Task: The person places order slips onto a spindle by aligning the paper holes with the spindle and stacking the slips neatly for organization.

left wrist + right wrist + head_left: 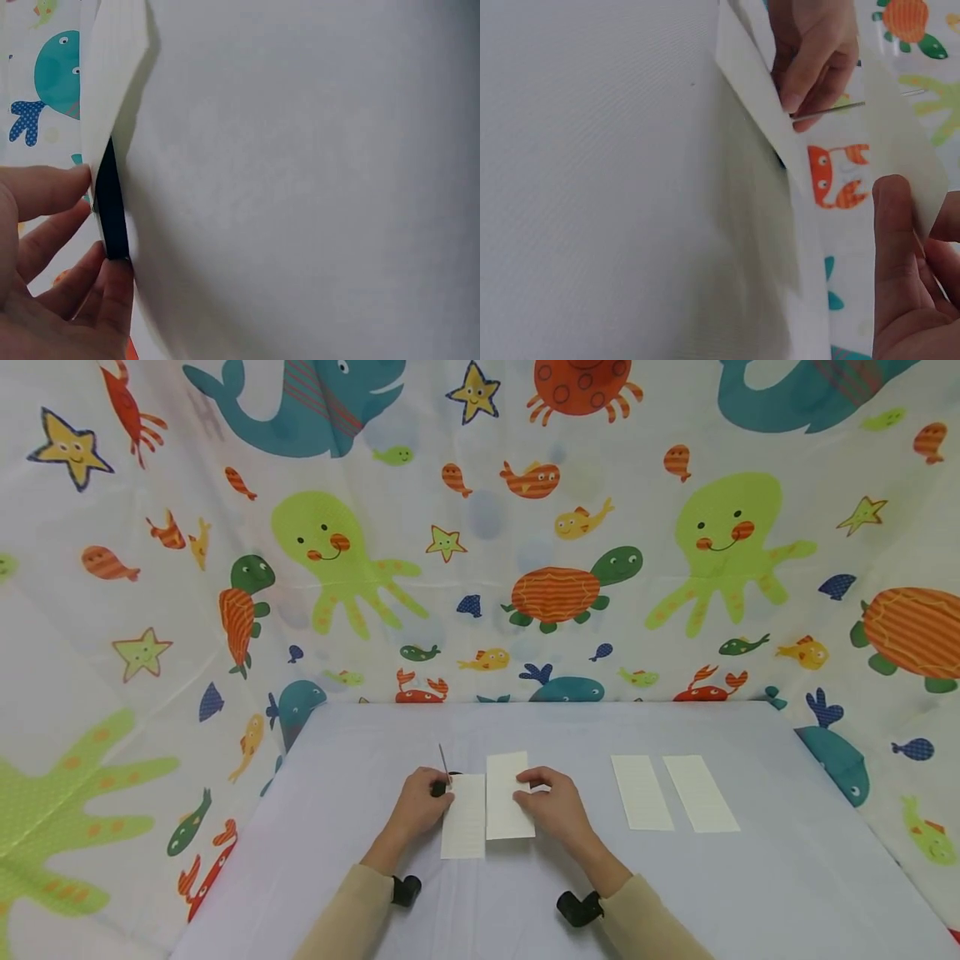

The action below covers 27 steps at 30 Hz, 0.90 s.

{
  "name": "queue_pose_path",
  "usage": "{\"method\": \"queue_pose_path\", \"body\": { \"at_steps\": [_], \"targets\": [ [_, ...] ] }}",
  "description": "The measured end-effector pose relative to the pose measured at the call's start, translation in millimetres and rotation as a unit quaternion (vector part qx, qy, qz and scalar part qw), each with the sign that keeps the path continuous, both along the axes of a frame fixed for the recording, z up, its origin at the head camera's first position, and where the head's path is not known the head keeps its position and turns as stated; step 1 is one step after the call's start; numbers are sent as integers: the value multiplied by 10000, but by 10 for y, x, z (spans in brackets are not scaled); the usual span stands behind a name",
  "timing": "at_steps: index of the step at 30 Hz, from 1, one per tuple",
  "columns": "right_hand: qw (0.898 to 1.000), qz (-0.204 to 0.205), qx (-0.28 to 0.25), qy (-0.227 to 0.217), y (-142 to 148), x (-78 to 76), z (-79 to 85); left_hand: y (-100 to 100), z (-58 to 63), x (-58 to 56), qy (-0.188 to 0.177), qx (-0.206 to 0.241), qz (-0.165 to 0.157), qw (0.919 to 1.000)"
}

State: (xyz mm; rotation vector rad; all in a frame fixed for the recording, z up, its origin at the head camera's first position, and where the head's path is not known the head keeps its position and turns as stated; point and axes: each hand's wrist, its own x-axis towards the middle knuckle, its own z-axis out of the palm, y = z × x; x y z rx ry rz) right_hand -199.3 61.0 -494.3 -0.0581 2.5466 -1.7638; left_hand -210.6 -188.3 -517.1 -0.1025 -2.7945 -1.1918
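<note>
Between its thumb and fingers my left hand (420, 802) pinches the edge of a cream paper piece (463, 827). That hand also holds scissors, whose thin metal blade (444, 760) points up and away; the dark handle (112, 210) shows under its fingers in the left wrist view, partly hidden by paper. My right hand (557, 806) pinches the right edge of a second cream paper piece (508, 814). The two pieces hang side by side, with a narrow gap. In the right wrist view, the right thumb (894, 225) presses on its bent paper (900, 135).
Two more cream paper pieces, a left one (643, 793) and a right one (701, 793), lie flat to the right on the white-covered table (787, 893). A curtain (480, 610) printed with sea animals hangs behind and around the table. Black cameras (579, 908) sit at both wrists.
</note>
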Motion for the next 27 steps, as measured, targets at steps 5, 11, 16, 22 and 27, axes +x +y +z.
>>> {"method": "queue_pose_path", "body": {
  "at_steps": [5,11,16,22,27],
  "targets": [
    [9998,62,-155,97,-52,5,104,17,52,18,-59,-189,171,9997],
    [9991,151,-360,185,-122,41,178,10,136,64,10,-53,285,9996],
    [9975,163,-642,257,-154,55,204,-6,235,79,183,223,375,9989],
    [9939,160,-1054,288,-189,69,230,-28,358,79,435,337,470,9974],
    [9906,252,-1293,365,-252,64,257,-63,452,69,609,604,674,9940]
  ]
}}
